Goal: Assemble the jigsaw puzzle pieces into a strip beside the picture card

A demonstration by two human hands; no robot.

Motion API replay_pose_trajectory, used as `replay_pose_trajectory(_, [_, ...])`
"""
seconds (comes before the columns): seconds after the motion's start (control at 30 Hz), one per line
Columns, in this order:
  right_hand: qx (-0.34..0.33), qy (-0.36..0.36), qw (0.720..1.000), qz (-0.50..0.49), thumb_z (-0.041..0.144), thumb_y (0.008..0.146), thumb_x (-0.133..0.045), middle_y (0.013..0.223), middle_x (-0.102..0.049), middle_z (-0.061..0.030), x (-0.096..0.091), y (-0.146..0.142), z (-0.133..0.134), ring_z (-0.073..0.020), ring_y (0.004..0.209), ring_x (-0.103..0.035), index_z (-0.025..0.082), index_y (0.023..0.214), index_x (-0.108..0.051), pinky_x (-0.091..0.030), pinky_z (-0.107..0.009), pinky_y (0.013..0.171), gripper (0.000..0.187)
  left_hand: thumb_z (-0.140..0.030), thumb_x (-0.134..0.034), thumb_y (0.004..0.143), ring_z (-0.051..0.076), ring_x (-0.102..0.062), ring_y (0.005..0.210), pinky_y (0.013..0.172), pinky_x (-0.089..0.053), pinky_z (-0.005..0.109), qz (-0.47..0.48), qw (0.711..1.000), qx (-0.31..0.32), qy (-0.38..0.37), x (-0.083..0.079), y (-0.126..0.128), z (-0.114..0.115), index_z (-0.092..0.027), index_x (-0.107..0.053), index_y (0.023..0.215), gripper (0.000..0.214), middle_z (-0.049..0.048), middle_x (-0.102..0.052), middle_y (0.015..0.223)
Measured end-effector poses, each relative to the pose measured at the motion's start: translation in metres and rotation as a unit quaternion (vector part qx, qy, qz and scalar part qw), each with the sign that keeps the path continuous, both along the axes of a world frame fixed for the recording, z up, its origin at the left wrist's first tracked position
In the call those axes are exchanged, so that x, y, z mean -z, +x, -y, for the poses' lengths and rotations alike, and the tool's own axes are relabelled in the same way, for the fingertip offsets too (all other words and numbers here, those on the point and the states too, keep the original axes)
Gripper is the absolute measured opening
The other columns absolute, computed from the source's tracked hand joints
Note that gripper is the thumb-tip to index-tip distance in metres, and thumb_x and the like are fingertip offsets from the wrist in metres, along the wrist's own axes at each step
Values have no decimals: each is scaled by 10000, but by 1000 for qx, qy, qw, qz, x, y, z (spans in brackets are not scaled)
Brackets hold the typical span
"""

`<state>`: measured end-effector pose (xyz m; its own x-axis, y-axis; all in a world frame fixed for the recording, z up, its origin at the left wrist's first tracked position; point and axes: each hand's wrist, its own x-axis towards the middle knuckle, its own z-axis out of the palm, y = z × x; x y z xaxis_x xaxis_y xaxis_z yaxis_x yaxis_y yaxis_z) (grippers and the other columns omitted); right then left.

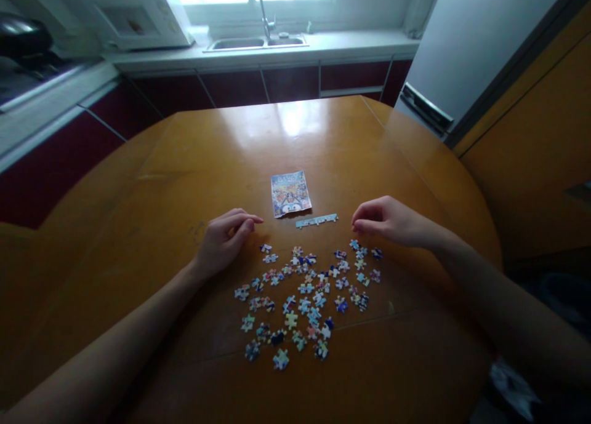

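Observation:
Several small colourful puzzle pieces (305, 295) lie scattered on the round wooden table (221, 159) in front of me. A short joined strip of pieces (316, 220) lies beyond them, and past it a small printed picture card (290, 193). My left hand (224, 240) rests on the table left of the pieces, fingers curled loosely together with nothing seen in them. My right hand (390, 221) hovers right of the strip, fingertips pinched downward just above the nearest pieces; whether it holds a piece is hidden.
Behind the table runs a kitchen counter with a sink (256, 42) under a bright window and a microwave (138, 18) at the left. A grey refrigerator (462, 55) and an orange cabinet wall (540, 141) stand to the right.

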<state>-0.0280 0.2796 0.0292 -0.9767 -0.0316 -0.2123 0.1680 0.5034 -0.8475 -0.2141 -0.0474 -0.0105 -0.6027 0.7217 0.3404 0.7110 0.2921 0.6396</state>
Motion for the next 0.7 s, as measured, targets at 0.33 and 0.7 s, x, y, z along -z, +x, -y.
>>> replay_pose_trajectory(0.33, [-174,319,930,44,194,753,-684,806,-710,-24,-22,46,27,-181,692,-637,238,763,-674,-386,-290,602,46,-342,-511,963,162,-585,710,640,-433,282,4,1000,-6,-4,0,1,0,-172,-734,925,283,25,-625,776])
replay_pose_trajectory(0.7, [-169,280,945,-6,143,838,-566,921,-721,-29,-13,49,33,-189,782,-658,257,839,-660,-427,-277,692,148,-290,-521,964,150,-568,679,620,-424,273,7,1000,0,10,1,2,0,-161,-739,920,257,26,-612,756])
